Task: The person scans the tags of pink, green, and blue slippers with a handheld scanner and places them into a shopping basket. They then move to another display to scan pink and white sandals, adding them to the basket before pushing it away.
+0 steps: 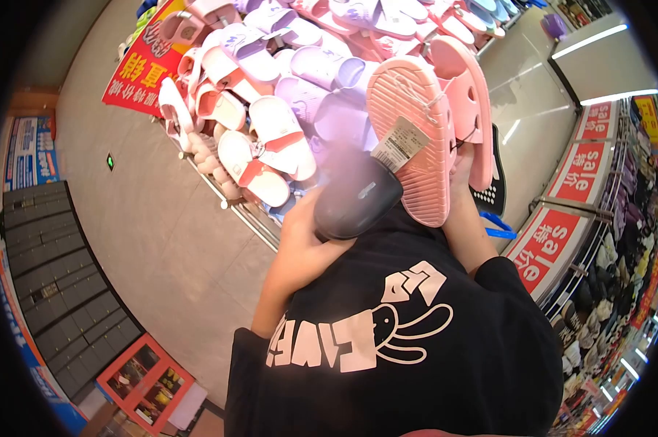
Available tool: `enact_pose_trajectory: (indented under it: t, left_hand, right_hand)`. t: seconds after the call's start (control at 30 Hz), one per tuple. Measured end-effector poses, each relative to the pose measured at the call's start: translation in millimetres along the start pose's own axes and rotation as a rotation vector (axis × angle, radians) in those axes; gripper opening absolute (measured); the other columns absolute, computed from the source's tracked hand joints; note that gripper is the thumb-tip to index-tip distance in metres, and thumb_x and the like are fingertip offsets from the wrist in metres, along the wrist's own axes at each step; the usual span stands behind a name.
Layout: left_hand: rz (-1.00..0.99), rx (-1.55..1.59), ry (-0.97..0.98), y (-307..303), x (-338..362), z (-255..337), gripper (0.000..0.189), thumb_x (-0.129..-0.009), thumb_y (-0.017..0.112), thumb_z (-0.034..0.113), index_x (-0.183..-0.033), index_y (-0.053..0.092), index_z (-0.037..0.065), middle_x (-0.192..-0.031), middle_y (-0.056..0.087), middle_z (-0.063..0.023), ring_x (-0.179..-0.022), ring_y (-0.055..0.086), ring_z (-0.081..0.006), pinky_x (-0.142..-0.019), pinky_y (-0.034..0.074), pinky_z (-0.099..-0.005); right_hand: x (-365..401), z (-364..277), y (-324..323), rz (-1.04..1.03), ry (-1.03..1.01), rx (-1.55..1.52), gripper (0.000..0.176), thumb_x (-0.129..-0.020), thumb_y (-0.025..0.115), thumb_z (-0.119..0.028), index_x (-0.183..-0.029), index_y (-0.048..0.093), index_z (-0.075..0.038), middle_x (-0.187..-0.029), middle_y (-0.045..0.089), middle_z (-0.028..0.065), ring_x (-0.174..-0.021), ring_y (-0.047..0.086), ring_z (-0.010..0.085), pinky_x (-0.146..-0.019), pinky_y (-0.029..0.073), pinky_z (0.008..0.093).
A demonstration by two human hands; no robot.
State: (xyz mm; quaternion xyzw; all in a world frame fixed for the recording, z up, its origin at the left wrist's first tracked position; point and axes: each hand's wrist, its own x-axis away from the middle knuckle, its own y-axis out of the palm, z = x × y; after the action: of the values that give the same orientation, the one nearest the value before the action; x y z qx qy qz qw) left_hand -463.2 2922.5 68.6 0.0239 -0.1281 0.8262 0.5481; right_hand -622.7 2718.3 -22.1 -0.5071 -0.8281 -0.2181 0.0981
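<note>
My left hand (308, 234) is wrapped round a rounded black handheld device (359, 198) that looks like a barcode scanner. The far end of the device is blurred by a purplish haze. Close to that end hangs a white barcode tag (400, 144), attached to a pair of pink slippers (409, 95). My right hand (461, 191) grips the slippers from below, its fingers partly hidden behind them. One ribbed sole faces me, and the other slipper stands upright to its right. A thin tie runs across the sole.
Ahead is a display rack heaped with pink, white (274, 135) and purple slippers (321, 69), with a red and yellow sign (145, 65) at its left. Red sale signs (573, 171) front a shoe rack on the right. Grey lockers (59, 284) and a red-framed case (147, 382) stand left.
</note>
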Motion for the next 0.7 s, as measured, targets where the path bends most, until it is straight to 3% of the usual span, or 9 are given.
enact_pose_trajectory:
  t: [0.3, 0.43, 0.5, 0.53, 0.57, 0.7]
  left_hand:
    - [-0.075, 0.025, -0.088, 16, -15, -10, 0.055, -0.063, 0.075, -0.001, -0.115, 0.061, -0.005, -0.108, 0.065, -0.0133, -0.098, 0.062, -0.0215, -0.089, 0.046, -0.0313]
    - [-0.131, 0.033, -0.245, 32, -30, -15, 0.051, -0.065, 0.074, -0.002, -0.114, 0.062, -0.005, -0.105, 0.065, -0.0106, -0.094, 0.062, -0.0176, -0.087, 0.046, -0.029]
    - [-0.19, 0.014, -0.353, 43, -40, -22, 0.049, -0.066, 0.074, -0.002, -0.114, 0.062, -0.004, -0.104, 0.065, -0.0097, -0.094, 0.062, -0.0171, -0.086, 0.046, -0.029]
    - [-0.243, -0.01, -0.34, 51, -48, -21, 0.047, -0.066, 0.074, -0.002, -0.113, 0.063, -0.003, -0.103, 0.065, -0.01, -0.094, 0.062, -0.0179, -0.086, 0.046, -0.029]
    - [-0.269, -0.017, -0.352, 60, -56, -22, 0.047, -0.066, 0.074, -0.002, -0.113, 0.063, -0.003, -0.103, 0.065, -0.01, -0.094, 0.062, -0.0179, -0.086, 0.046, -0.029]
    - [-0.436, -0.123, -0.331, 113, -84, -41, 0.043, -0.066, 0.074, 0.0, -0.109, 0.065, -0.002, -0.103, 0.066, -0.0122, -0.094, 0.063, -0.0224, -0.086, 0.047, -0.0306]
  right_hand:
    - [-12, -4, -20, 0.321, -0.054, 0.017, 0.051, -0.091, 0.059, -0.046, -0.097, 0.069, 0.003, -0.079, 0.07, 0.0125, -0.049, 0.06, 0.0183, -0.049, 0.047, 0.0295]
    - [-26, -9, -74, 0.441, -0.037, 0.009, 0.051, -0.091, 0.059, -0.046, -0.096, 0.069, 0.003, -0.078, 0.07, 0.0126, -0.049, 0.06, 0.0187, -0.049, 0.047, 0.0299]
    - [-42, 33, -153, 0.489, 0.146, 0.725, 0.053, -0.082, 0.069, -0.049, -0.08, 0.072, 0.004, -0.066, 0.066, 0.0172, -0.06, 0.065, 0.0258, -0.06, 0.05, 0.0353]
    - [-33, 33, -163, 0.541, 0.072, 0.783, 0.052, -0.077, 0.073, -0.049, -0.071, 0.07, 0.003, -0.059, 0.06, 0.0201, -0.061, 0.065, 0.0282, -0.061, 0.049, 0.0377]
    - [-25, 34, -176, 0.565, -0.016, 0.831, 0.042, -0.074, 0.076, -0.035, -0.065, 0.065, 0.005, -0.051, 0.057, 0.0102, -0.048, 0.055, 0.018, -0.048, 0.043, 0.0361]
    - [-5, 63, -237, 0.6, 0.105, 1.158, 0.036, -0.068, 0.073, -0.031, -0.065, 0.067, 0.005, -0.058, 0.058, 0.0229, -0.053, 0.06, 0.0334, -0.055, 0.047, 0.0409]
